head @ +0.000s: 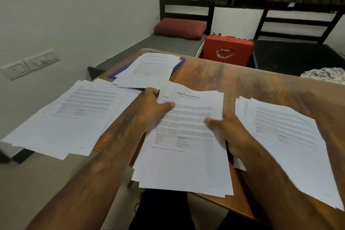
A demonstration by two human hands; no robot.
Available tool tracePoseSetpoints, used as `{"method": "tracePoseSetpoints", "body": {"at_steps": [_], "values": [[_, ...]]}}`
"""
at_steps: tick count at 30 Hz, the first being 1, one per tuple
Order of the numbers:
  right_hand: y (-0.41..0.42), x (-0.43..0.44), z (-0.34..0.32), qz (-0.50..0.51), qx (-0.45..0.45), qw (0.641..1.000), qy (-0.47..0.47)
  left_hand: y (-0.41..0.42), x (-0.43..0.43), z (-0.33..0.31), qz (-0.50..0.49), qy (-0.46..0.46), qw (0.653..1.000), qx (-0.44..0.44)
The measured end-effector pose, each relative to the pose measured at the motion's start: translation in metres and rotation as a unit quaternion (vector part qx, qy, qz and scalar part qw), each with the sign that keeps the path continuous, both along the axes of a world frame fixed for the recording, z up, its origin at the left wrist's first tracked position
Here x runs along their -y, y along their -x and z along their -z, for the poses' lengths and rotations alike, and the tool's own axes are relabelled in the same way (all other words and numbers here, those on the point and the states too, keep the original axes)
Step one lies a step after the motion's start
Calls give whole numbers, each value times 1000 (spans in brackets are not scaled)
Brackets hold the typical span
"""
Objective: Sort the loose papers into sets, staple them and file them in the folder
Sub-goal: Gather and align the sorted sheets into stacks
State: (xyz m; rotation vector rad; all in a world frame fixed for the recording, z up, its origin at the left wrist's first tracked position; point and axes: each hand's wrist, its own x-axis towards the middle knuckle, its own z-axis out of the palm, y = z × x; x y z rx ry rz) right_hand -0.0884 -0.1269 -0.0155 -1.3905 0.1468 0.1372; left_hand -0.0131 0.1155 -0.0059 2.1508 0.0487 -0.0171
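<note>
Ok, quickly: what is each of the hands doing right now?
Left hand: holds the middle paper stack at its left edge.
Right hand: holds the same stack at its right edge.

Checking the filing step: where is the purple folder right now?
Head view: the purple folder lies on the far left of the wooden table, mostly covered by a paper stack, beyond the left hand and left of the red case.

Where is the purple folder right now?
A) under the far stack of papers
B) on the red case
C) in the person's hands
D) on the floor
A: the purple folder shows its edges from beneath the far stack of papers; the left hand and right hand hold the middle stack.
</note>
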Motion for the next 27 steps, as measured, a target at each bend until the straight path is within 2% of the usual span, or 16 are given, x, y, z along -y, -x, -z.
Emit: {"method": "tracePoseSetpoints", "body": {"at_steps": [1, 3, 5, 9, 12, 15, 18, 23, 27], "values": [[-1, -1, 0, 4, 15, 1000, 1, 1, 1, -4, -5, 32, 999, -7], [-1, -3, -8, 24, 48, 999, 0, 0, 3, -14, -17, 162, 986, -29], [0, -6, -26, 45, 92, 995, 13, -1, 4, -30, -23, 252, 967, -12], [-14, -2, -60, 94, 183, 974, 91, 6, 1, -69, -7, 316, 944, 95], [-22, -3, -84, 108, 216, 967, 84, 8, 0, -94, 12, 370, 918, 138], [-23, -4, -92, 99, 230, 965, 73, 15, -1, -103, 27, 373, 912, 168], [-20, -1, -67, 91, 198, 971, 98, 22, -2, -75, 41, 356, 928, 105], [-15, 3, -20, 104, 117, 980, 124, 24, -10, -19, 47, 224, 973, -34], [-20, 4, -25, 100, 103, 980, 141, 17, -9, -24, 6, 126, 991, -33]]}}
